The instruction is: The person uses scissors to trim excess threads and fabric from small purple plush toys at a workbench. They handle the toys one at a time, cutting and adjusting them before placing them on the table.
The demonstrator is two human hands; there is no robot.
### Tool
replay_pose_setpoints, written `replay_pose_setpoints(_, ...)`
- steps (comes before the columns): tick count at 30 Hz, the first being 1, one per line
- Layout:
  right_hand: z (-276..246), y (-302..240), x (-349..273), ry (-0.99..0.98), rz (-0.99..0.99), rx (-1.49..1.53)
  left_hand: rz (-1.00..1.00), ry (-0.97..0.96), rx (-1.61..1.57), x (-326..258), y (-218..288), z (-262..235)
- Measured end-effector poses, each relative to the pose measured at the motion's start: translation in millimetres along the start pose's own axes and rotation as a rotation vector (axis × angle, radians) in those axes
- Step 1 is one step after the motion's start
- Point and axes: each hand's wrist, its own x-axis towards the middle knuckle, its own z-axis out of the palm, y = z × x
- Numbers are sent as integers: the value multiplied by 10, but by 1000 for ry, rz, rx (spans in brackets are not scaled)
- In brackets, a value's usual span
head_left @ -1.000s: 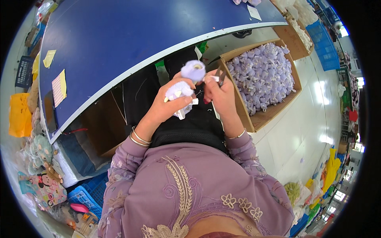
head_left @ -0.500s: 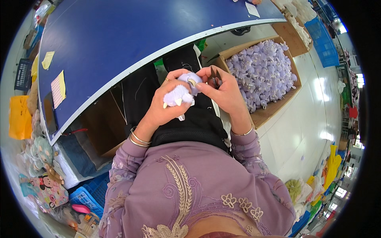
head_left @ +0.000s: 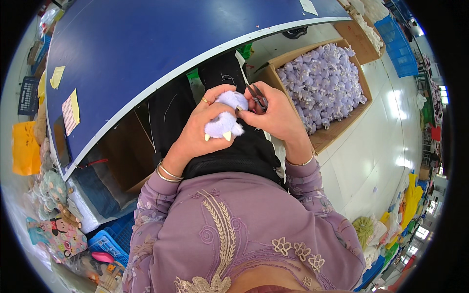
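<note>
Above my lap, my left hand [head_left: 198, 124] is wrapped round a small lilac plush toy [head_left: 222, 123] with pale yellow pointed bits. Its fluffy upper part [head_left: 231, 99] shows between my thumb and fingers. My right hand [head_left: 274, 113] is closed beside the toy. Its thumb tip reaches the toy's right side, where a small pale piece sits. Dark thread snips [head_left: 259, 99] are tucked in the right hand, blades pointing up and left. Whether the right fingertips pinch the plush is hard to make out.
Right of my knees stands a cardboard box [head_left: 324, 138] heaped with lilac plush pieces [head_left: 320, 83]. A blue table [head_left: 161, 36] spans the far left, its white edge near my hands. Blue baskets [head_left: 110, 244], plush toys [head_left: 51, 188] and bags lie to the left.
The plush toy has turned in my left hand. My right hand has shifted slightly, and the snips' blades now tilt further left, near the toy.
</note>
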Motion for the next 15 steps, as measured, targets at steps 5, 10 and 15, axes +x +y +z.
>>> replay_pose_setpoints(5, 23, -8, -15, 54, 66, 68, -106, 120, -274, -33, -50, 30)
replay_pose_setpoints(10, 78, 227, 24, 20, 102, 189, -303, 263, -542, -54, -54, 53)
replay_pose_setpoints(15, 132, 340, 44, -68, 160, 408, -372, 298, -515, -26, -27, 76)
